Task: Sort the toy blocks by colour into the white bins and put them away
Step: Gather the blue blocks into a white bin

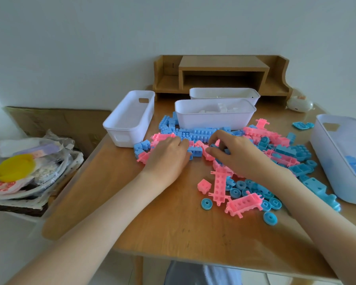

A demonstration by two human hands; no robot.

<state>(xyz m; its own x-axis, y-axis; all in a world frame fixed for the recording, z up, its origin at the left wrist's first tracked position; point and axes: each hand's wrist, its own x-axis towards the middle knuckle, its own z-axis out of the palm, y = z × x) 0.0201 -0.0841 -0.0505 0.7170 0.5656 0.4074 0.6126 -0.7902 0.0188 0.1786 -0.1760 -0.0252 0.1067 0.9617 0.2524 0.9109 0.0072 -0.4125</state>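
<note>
On the wooden table (162, 227), the pink and blue toy blocks (275, 153) lie in a loose heap among the white bins (214, 120); the right bin (335, 161) holds some blue ones. The left hand (167, 155) lies palm-down on the heap's left edge, fingers fairly straight and grasping nothing that shows. The right hand (236, 153) pinches a small blue block (214, 145) between thumb and curled forefinger at the heap's middle.

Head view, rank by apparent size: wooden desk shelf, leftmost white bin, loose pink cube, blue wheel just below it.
1. wooden desk shelf
2. leftmost white bin
3. pink cube and blue wheel: look about alike, not ranked.
</note>
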